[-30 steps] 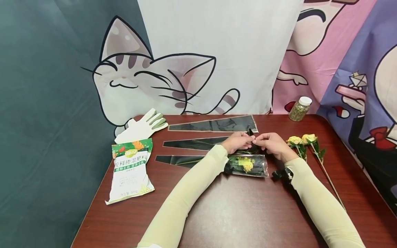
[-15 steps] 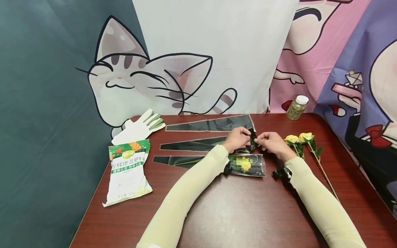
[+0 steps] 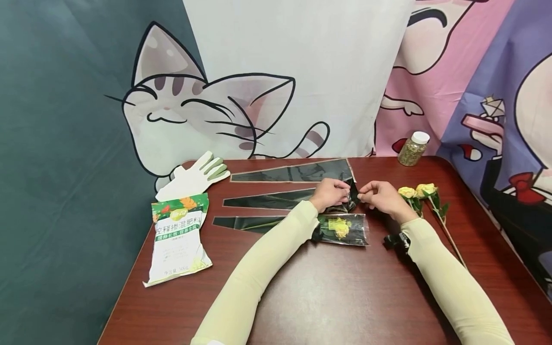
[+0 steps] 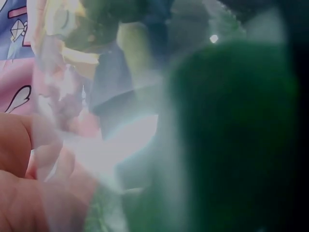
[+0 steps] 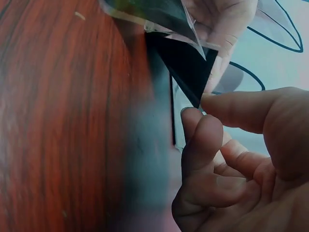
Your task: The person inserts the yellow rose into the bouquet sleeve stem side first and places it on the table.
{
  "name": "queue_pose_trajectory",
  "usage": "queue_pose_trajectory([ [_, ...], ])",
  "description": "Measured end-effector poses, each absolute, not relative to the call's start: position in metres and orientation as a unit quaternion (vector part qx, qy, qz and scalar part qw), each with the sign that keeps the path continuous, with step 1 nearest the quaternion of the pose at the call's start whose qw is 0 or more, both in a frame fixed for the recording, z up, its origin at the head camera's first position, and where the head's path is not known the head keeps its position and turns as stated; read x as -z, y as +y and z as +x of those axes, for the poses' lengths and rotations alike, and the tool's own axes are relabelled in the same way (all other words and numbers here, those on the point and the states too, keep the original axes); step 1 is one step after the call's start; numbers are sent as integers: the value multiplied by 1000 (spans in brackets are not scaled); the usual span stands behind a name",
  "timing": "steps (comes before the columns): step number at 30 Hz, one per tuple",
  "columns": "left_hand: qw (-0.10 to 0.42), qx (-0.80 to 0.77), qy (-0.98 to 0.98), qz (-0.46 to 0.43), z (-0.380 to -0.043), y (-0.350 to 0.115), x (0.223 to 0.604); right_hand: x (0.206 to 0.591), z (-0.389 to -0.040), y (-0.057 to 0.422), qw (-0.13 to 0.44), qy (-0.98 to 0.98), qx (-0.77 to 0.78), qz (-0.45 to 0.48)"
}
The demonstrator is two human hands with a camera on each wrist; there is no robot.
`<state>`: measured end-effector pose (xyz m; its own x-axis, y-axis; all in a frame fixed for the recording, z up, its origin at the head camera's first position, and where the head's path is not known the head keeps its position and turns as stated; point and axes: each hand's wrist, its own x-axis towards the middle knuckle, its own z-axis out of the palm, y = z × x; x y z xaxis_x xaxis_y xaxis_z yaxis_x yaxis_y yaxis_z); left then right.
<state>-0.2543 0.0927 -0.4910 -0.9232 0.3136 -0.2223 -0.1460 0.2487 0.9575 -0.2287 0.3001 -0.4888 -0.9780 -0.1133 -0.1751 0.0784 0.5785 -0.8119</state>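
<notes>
Black sleeve (image 3: pixel 269 200), long axis roughly along the table's (image 3: pixel 319 287) far edge, narrow tip toward the left edge; left hand (image 3: pixel 331 194) grips it near the mouth; right hand (image 3: pixel 384 197) pinches the mouth's black corner, the sleeve extending leftward.

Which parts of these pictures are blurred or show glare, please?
Head view: mostly sharp, soft glare on the table; left wrist view: largely out of focus, with white glare on the plastic wrapper; right wrist view: right hand fairly clear, a bluish strip mid-frame blurred.
</notes>
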Motion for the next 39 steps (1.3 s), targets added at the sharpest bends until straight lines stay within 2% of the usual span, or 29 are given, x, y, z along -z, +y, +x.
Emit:
queue_pose_trajectory([
  [13, 190, -617, 764, 17, -255, 95, 486, 466, -203, 327, 67, 897, 437, -32],
  [20, 215, -630, 746, -23, -257, 97, 493, 457, -180, 355, 58, 910, 408, -40],
  [29, 268, -680, 682, 14, -273, 85, 512, 462, -154, 384, 32, 916, 399, -32],
  [33, 290, -702, 650, 3, -276, 78, 514, 465, -142, 395, 19, 909, 417, -16],
  [39, 293, -721, 628, -17, -276, 74, 513, 472, -125, 413, 8, 906, 423, -14],
])
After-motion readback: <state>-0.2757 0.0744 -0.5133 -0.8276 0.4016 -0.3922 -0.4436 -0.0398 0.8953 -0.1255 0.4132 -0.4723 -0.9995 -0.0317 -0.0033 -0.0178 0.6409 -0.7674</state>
